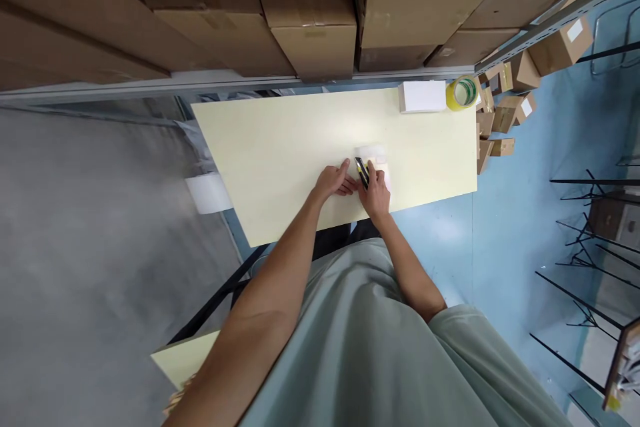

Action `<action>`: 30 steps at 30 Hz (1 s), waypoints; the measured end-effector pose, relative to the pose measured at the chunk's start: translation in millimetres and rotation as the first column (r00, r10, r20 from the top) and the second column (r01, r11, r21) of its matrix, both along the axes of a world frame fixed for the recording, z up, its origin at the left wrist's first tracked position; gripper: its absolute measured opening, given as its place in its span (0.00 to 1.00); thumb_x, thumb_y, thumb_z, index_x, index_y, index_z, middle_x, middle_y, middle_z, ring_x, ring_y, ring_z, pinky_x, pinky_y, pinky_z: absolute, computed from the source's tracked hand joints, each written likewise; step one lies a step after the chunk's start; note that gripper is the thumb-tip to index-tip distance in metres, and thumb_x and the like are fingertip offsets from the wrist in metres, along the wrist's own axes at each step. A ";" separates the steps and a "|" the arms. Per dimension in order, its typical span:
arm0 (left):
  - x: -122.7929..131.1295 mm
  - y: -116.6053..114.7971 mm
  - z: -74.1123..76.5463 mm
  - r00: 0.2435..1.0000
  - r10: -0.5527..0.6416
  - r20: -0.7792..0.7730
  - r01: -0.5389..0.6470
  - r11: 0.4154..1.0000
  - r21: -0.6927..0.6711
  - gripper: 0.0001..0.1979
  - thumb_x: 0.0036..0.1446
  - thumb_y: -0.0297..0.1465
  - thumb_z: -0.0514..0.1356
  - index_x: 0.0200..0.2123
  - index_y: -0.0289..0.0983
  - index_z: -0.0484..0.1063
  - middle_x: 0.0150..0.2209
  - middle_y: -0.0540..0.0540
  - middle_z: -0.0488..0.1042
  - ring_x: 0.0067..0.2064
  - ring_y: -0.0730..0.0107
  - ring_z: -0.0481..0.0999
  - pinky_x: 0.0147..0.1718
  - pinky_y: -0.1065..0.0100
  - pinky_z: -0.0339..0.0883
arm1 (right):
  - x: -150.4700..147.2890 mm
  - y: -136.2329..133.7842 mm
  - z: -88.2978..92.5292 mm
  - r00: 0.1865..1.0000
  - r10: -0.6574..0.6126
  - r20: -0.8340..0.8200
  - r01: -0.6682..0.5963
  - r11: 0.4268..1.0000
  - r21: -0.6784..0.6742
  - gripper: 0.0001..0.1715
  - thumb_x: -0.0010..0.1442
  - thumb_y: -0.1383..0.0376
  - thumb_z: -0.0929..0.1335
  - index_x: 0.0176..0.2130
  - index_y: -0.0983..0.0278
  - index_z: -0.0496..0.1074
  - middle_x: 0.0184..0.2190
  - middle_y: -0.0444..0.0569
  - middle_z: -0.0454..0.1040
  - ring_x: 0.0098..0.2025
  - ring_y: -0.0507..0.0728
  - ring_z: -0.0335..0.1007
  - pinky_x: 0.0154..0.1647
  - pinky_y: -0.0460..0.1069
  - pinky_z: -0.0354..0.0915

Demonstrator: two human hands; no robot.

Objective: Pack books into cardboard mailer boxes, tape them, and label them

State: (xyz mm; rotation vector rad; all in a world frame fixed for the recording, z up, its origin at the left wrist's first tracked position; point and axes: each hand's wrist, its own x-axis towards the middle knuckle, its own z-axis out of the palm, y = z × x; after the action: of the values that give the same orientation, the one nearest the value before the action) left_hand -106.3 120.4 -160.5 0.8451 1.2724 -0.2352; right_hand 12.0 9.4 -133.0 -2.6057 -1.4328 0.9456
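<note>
Right grip was closed around a utility knife; left grip, just left of it, had fingers extended. White bundle lay under and just beyond right grip, on table. Farther, rightward: white box, yellow tape roll.

This looks like a packing corner of a storeroom or small warehouse: large cardboard cartons crowd a metal shelf above the bench, smaller boxes are heaped beyond its end on a painted blue floor, and a tape roll and utility knife are at hand.
</note>
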 end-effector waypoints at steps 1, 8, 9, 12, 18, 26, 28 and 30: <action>0.6 0.2 1.2 1.000 0.000 -0.006 0.000 1.000 0.005 0.41 0.72 0.59 0.47 0.26 0.34 0.82 0.32 0.30 0.85 0.34 0.57 0.87 0.34 0.66 0.81 | 0.6 4.4 2.3 0.999 0.034 0.004 -0.034 0.999 0.000 0.36 0.80 0.57 0.60 0.80 0.58 0.51 0.61 0.58 0.70 0.58 0.61 0.74 0.44 0.48 0.74; 7.9 4.0 -2.9 0.994 0.033 -0.108 -0.032 0.999 0.010 0.44 0.70 0.63 0.42 0.25 0.36 0.79 0.29 0.30 0.83 0.34 0.52 0.87 0.33 0.64 0.81 | 6.3 37.0 14.0 0.984 0.166 0.070 -0.162 0.985 -0.056 0.35 0.82 0.55 0.56 0.81 0.54 0.48 0.59 0.59 0.71 0.60 0.63 0.71 0.49 0.51 0.75; 8.8 4.6 -4.8 0.992 0.037 -0.123 -0.036 0.999 0.015 0.44 0.70 0.64 0.42 0.26 0.36 0.79 0.28 0.31 0.82 0.34 0.52 0.87 0.32 0.63 0.81 | 5.9 40.1 15.5 0.982 0.178 0.068 -0.174 0.983 -0.066 0.35 0.82 0.55 0.56 0.81 0.54 0.48 0.59 0.59 0.71 0.60 0.63 0.71 0.50 0.51 0.75; 10.1 5.4 -10.4 0.987 0.058 -0.147 -0.056 0.998 0.017 0.44 0.68 0.66 0.43 0.27 0.37 0.79 0.25 0.32 0.80 0.35 0.50 0.87 0.31 0.62 0.80 | 3.6 45.6 18.7 0.976 0.208 0.064 -0.202 0.975 -0.091 0.34 0.82 0.56 0.57 0.81 0.54 0.48 0.61 0.60 0.70 0.61 0.64 0.70 0.51 0.53 0.76; 11.3 4.3 -17.5 0.984 0.092 -0.153 -0.092 0.996 0.004 0.44 0.67 0.67 0.40 0.28 0.37 0.77 0.28 0.33 0.80 0.34 0.51 0.86 0.31 0.63 0.79 | -1.2 45.1 17.7 0.972 0.224 0.073 -0.218 0.972 -0.090 0.33 0.81 0.61 0.59 0.79 0.57 0.54 0.63 0.61 0.70 0.62 0.65 0.69 0.54 0.56 0.78; 13.0 6.4 -19.7 0.978 0.085 -0.193 -0.090 0.996 -0.017 0.42 0.67 0.67 0.40 0.29 0.39 0.74 0.22 0.40 0.72 0.33 0.54 0.85 0.31 0.65 0.78 | -11.5 40.0 20.1 0.977 0.197 0.077 -0.188 0.976 -0.113 0.34 0.79 0.66 0.60 0.79 0.58 0.55 0.63 0.63 0.69 0.63 0.67 0.68 0.53 0.58 0.79; 13.2 7.3 -19.8 0.975 0.080 -0.207 -0.087 0.996 -0.026 0.41 0.68 0.67 0.40 0.30 0.39 0.73 0.21 0.42 0.70 0.32 0.55 0.84 0.31 0.66 0.78 | -12.9 37.6 20.7 0.978 0.193 0.080 -0.182 0.976 -0.120 0.34 0.78 0.66 0.60 0.79 0.59 0.56 0.63 0.64 0.69 0.63 0.67 0.68 0.53 0.59 0.79; 13.4 7.7 -19.3 0.973 0.087 -0.213 -0.095 0.995 -0.031 0.40 0.69 0.66 0.40 0.29 0.39 0.73 0.20 0.43 0.68 0.31 0.56 0.83 0.31 0.66 0.78 | -13.9 33.6 21.6 0.978 0.190 0.089 -0.179 0.976 -0.122 0.34 0.78 0.67 0.59 0.78 0.59 0.56 0.63 0.64 0.69 0.62 0.67 0.68 0.53 0.59 0.79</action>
State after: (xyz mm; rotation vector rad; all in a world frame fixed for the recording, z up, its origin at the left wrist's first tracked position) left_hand -92.9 128.1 -179.8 0.7391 1.4970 -0.2826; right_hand -1.8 43.0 -111.4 -2.6723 -1.7211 0.9528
